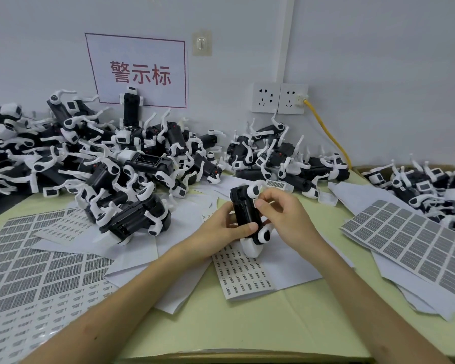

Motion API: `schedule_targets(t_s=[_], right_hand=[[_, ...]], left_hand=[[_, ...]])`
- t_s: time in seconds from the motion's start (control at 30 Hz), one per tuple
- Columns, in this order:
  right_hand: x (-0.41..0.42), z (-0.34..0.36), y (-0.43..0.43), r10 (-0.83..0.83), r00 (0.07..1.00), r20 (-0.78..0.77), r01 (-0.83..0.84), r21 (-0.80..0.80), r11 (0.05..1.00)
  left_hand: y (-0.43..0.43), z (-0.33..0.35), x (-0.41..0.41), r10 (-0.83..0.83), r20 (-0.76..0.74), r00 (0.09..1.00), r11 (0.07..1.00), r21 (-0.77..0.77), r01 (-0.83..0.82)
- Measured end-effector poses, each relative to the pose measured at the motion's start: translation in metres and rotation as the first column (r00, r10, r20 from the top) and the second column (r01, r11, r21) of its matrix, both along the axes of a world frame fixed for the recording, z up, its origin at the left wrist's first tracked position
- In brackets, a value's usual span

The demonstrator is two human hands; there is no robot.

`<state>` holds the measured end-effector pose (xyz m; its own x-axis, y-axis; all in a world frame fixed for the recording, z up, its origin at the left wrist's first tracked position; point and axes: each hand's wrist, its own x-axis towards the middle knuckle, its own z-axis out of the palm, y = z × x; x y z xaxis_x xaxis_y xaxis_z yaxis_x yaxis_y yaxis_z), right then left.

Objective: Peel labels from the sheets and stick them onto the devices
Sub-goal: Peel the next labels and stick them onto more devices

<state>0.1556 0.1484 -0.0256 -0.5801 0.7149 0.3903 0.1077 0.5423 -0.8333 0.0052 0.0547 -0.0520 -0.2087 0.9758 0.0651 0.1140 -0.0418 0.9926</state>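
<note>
A black-and-white device stands tilted at the middle of the table, its white end resting on paper. My left hand grips its black body from the left, thumb across the lower front. My right hand is at the device's right side, with thumb and forefinger pinched against its upper right edge; a small label may be under the fingertips, too small to tell. A sheet of small labels lies just below the device.
Heaps of the same devices fill the back left, back centre and right. Label sheets cover the table at left and right. A yellow cable runs from the wall socket.
</note>
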Motion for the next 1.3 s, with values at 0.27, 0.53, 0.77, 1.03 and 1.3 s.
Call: schedule_targets(t_s=[0.27, 0.53, 0.77, 1.03, 1.3], right_hand=[[-0.0010, -0.0021, 0.0010, -0.013, 1.000, -0.005, 0.013, 0.000, 1.000], [-0.0005, -0.0028, 0.0013, -0.001, 1.000, -0.012, 0.001, 0.003, 1.000], [-0.0002, -0.0034, 0.0015, 0.000, 1.000, -0.020, 0.000, -0.004, 1.000], [0.0002, -0.0030, 0.0019, -0.002, 1.000, -0.023, 0.002, -0.005, 1.000], [0.0005, -0.0025, 0.0013, 0.002, 1.000, -0.022, -0.003, -0.018, 1.000]], left_hand=[[0.0018, -0.0033, 0.0002, 0.035, -0.056, 0.998, 0.999, 0.027, -0.033], [0.0026, -0.0048, -0.0008, 0.028, -0.052, 0.998, 0.999, 0.034, -0.026], [0.0026, -0.0050, -0.0007, 0.022, -0.044, 0.999, 0.999, 0.049, -0.020], [0.0025, -0.0050, -0.0004, 0.016, -0.044, 0.999, 0.998, 0.069, -0.013], [0.0019, -0.0042, 0.0002, 0.008, -0.049, 0.999, 0.998, 0.068, -0.005]])
